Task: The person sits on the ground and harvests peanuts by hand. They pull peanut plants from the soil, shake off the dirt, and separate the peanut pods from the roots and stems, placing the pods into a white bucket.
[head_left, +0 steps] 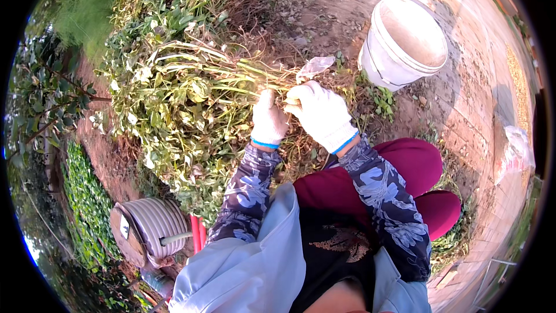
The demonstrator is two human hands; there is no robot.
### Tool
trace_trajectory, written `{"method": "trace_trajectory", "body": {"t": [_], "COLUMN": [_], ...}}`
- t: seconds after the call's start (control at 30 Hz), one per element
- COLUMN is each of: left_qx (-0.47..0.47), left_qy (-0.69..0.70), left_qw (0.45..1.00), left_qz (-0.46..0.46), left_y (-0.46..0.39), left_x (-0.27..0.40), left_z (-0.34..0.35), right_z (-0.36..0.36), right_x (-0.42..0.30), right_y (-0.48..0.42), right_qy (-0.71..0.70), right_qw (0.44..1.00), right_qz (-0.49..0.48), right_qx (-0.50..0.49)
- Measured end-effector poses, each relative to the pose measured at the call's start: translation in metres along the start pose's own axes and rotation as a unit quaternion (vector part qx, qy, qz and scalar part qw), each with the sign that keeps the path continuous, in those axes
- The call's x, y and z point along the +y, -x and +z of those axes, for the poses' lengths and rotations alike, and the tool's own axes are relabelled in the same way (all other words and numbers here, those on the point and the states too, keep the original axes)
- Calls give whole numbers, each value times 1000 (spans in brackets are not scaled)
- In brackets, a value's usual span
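Note:
My left hand [270,117], in a white knit glove with a blue cuff edge, is closed at the stems of a pulled plant [234,74]. My right hand [321,113], gloved alike, has its thumb and fingers pinched together at the root end of the same plant; whatever lies between the fingertips is hidden. The leafy tops spread left over a big heap of cut green plants [186,121]. A scrap of clear plastic [316,68] lies just beyond my right hand. To the upper right, a white plastic bucket [402,43] stands tilted in view, its visible inside bare.
A reel of wound grey hose [158,226] stands at the lower left beside red tubes [198,232]. Dried roots [243,4] lie beyond the heap. Paving [469,82] runs along the right, with a plastic bag [516,152] and a strip of yellow kernels or pods [517,91].

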State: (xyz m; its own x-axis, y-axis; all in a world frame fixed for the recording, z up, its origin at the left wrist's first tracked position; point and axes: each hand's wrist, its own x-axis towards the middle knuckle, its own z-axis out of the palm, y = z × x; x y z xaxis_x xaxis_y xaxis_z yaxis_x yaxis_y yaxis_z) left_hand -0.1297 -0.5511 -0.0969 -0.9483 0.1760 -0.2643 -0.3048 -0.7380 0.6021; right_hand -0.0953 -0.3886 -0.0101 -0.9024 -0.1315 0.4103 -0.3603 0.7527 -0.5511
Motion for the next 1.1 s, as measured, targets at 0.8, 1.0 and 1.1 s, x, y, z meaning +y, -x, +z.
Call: {"method": "trace_trajectory", "body": {"t": [0.8, 1.0, 1.1], "left_qx": [-57, -232, -275], "left_qy": [25, 6, 69], "left_qw": [995, 970, 958], "left_qz": [78, 70, 37], "left_y": [0, -18, -19], "left_x": [0, 19, 24], "left_z": [-30, -11, -18], "right_z": [12, -11, -51], "right_x": [-9, -22, -28], "right_y": [17, 14, -2], "right_qy": [-144, -96, -69], "right_qw": [990, 986, 980], "right_qz": [-4, -128, -181], "right_qx": [6, -48, 46]}}
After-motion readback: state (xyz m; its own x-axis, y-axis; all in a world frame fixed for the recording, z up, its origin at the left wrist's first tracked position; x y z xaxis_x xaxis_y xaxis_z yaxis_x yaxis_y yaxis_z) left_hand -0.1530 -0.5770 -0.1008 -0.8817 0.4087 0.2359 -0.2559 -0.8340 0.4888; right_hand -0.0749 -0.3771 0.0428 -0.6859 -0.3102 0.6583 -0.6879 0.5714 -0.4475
